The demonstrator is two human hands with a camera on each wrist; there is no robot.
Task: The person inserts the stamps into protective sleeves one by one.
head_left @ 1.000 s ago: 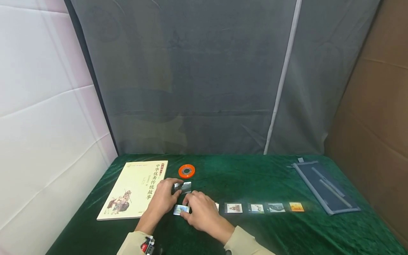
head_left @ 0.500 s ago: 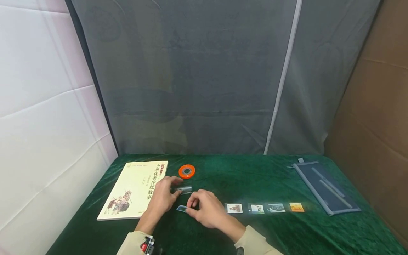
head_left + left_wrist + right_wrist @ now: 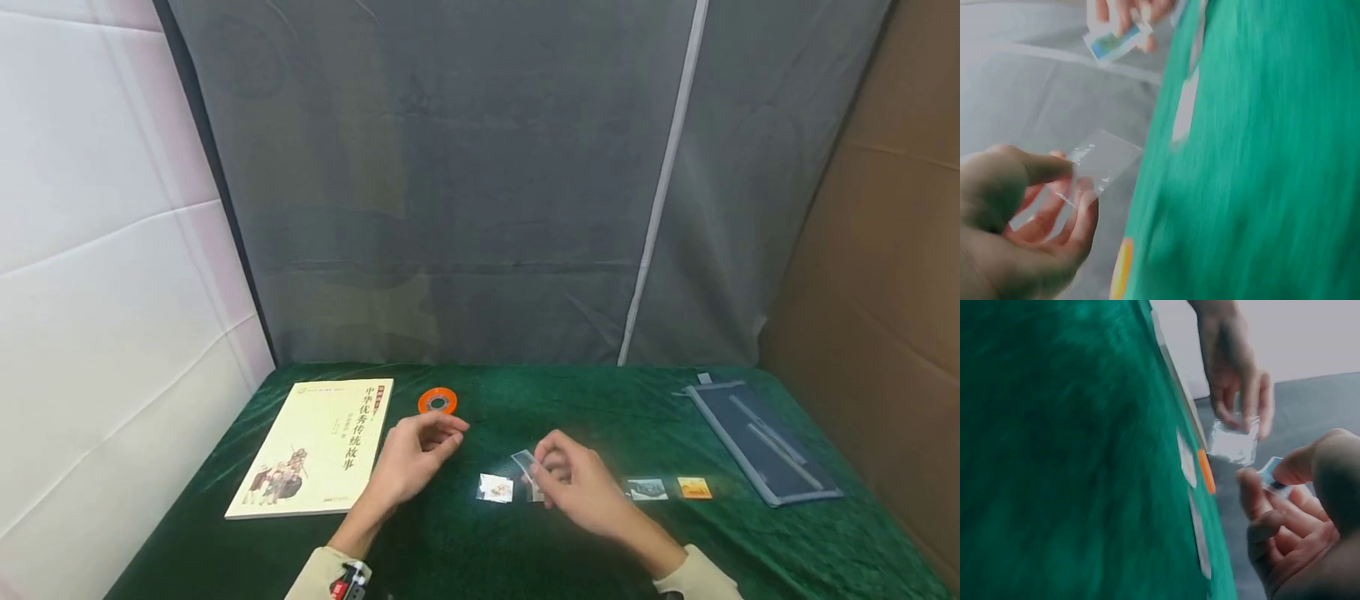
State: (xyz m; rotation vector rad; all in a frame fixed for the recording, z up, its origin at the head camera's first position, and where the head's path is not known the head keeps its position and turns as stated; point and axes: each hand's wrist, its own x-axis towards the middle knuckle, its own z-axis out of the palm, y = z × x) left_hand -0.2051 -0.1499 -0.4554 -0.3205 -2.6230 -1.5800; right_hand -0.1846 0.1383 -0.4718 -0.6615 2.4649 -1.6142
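Observation:
My left hand is raised over the cloth, pinching a small clear plastic sleeve between thumb and fingers; in the head view the sleeve hardly shows. A small stamp with a blue-green picture and pale border is pinched between thumb and index finger of my right hand. Both hands are off the table and apart. Beneath and beside the right hand runs a row of small stamps in clear sleeves, including a white one, a grey one and an orange one. The right hand hides part of this row.
A cream book lies at the left. Behind my left hand is an orange disc with a grey centre. A dark blue mesh pouch lies far right. Green cloth covers the table, with a grey curtain behind.
My right hand has picked the stamp up from the cloth and moved right with it. My left hand has lifted the clear sleeve and shifted slightly right.

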